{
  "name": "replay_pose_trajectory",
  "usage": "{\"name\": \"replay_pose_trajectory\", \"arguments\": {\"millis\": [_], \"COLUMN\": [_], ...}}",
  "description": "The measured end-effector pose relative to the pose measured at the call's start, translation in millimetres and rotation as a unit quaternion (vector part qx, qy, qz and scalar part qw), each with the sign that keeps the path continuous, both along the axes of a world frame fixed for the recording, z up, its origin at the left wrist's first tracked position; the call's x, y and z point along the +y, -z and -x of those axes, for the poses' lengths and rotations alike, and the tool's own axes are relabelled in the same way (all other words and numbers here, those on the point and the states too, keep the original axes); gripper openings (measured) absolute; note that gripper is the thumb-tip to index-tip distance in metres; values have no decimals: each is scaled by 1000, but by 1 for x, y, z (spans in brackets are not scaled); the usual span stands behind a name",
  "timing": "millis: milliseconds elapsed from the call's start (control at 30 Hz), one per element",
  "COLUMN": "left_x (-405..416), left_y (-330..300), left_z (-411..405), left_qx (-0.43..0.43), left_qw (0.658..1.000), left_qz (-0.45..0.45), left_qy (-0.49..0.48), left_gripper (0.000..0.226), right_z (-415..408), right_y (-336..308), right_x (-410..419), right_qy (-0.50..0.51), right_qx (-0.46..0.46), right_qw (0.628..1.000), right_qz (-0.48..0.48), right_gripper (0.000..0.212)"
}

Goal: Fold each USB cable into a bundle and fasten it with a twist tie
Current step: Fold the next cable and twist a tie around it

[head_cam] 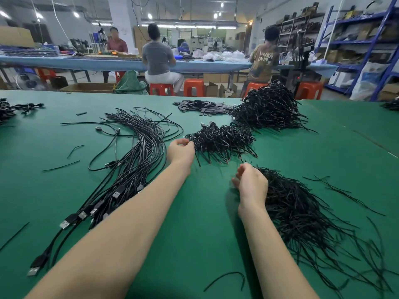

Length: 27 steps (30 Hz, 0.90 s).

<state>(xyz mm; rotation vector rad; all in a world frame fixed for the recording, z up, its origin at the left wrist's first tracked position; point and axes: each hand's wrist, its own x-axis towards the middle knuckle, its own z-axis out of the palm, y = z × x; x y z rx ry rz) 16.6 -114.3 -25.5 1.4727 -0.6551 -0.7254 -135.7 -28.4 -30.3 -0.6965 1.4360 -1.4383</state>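
Between cables. Left hand (pixel 181 150) curled at edge of finished bundles (pixel 220 139), pinch unclear. Right hand (pixel 251 182) loosely curled, empty, against twist ties (pixel 302 203). Loose USB cables (pixel 133 156) left of both hands. Next: fresh cable.

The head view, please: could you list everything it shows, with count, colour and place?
Table: one, green, across the foreground.
Loose cables: one sheaf, black, silver plugs, left of the arms.
Small bundle pile: one, black, centre, at the left hand.
Big bundle pile: one, black, far right of centre.
Twist ties: one heap, black, under and right of the right hand; strays lie around.
Flat pieces: one heap, dark, far centre.
Stools: several, red-orange, beyond the table.
People: three, at a blue bench behind.
Shelves: blue, far right.
Left hand: fingertips at the small pile's edge.
Right hand: fingers loosely curled beside the ties.
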Motion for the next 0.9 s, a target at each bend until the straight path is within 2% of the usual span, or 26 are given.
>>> {"name": "replay_pose_trajectory", "arguments": {"millis": [100, 233, 367, 433, 600, 667, 733, 833, 900], "left_x": [-13, -27, -35, -33, -4, 20, 51, 94, 111], "left_y": [6, 11, 8, 8, 6, 9, 15, 24, 28], "left_z": [0, 9, 9, 7, 12, 19, 25, 28, 30], "left_qx": [-129, -290, -368, -372, -302, -251, -213, -231, -302], "left_qw": [989, 941, 895, 891, 935, 957, 974, 968, 941], "left_qz": [-49, -131, -191, -193, -79, -49, -9, 37, 33], "left_qy": [45, 117, 163, 177, 171, 138, 82, 90, 148], "left_gripper": [31, 45, 53, 54, 57, 56, 42, 9, 10], "right_z": [-7, -21, -28, -27, -26, -26, -25, -25, -23], "right_y": [3, 8, 15, 15, 14, 12, 10, 9, 8], "right_x": [1, 5, 8, 7, 7, 8, 9, 11, 11], "right_qy": [-20, -34, -71, -78, -87, -89, -87, -90, -99], "right_qx": [73, 197, 297, 304, 316, 313, 308, 304, 307], "right_qw": [997, 977, 950, 947, 943, 944, 946, 946, 944], "right_qz": [28, 77, 69, 67, 61, 58, 57, 64, 62], "right_gripper": [17, 19, 23, 24, 25, 25, 24, 23, 22]}}
